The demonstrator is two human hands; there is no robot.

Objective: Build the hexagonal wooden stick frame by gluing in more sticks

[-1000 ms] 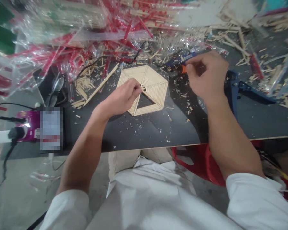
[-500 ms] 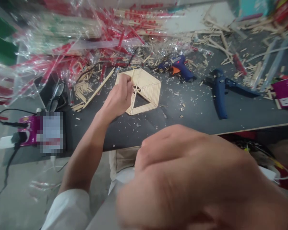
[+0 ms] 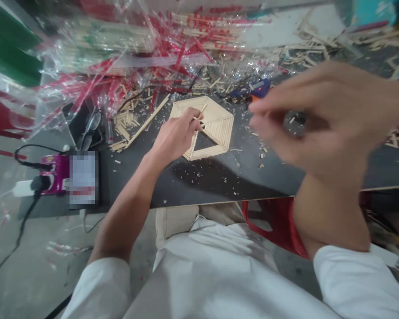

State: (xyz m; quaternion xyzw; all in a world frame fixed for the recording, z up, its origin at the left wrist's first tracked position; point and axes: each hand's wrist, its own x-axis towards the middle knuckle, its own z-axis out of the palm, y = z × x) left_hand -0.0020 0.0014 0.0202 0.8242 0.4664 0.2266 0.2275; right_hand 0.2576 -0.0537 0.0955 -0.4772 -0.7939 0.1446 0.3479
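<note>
A six-sided piece made of pale wooden sticks (image 3: 216, 116) lies on the dark table, with a dark gap in its lower part. My left hand (image 3: 181, 133) is over its left side, the fingers closed around a short stick (image 3: 202, 110) that pokes up past the fingertips. My right hand (image 3: 306, 115), blurred, is raised above the table right of the piece. Its thumb and fingertips come together in a ring; anything between them is too small to make out. Behind this hand a blue glue gun (image 3: 257, 87) with an orange part is partly hidden.
Stick offcuts (image 3: 123, 126) and a long stick (image 3: 148, 122) lie left of the piece. Plastic-wrapped sticks (image 3: 113, 40) fill the back. At the left are glasses (image 3: 91, 124), a purple power strip (image 3: 55, 173) and a phone (image 3: 84, 177). Small scraps dot the table (image 3: 199, 190).
My right hand has moved from close in front of the camera up over the table's right side. My left hand has shifted toward the middle of the piece, and the view has moved slightly.
</note>
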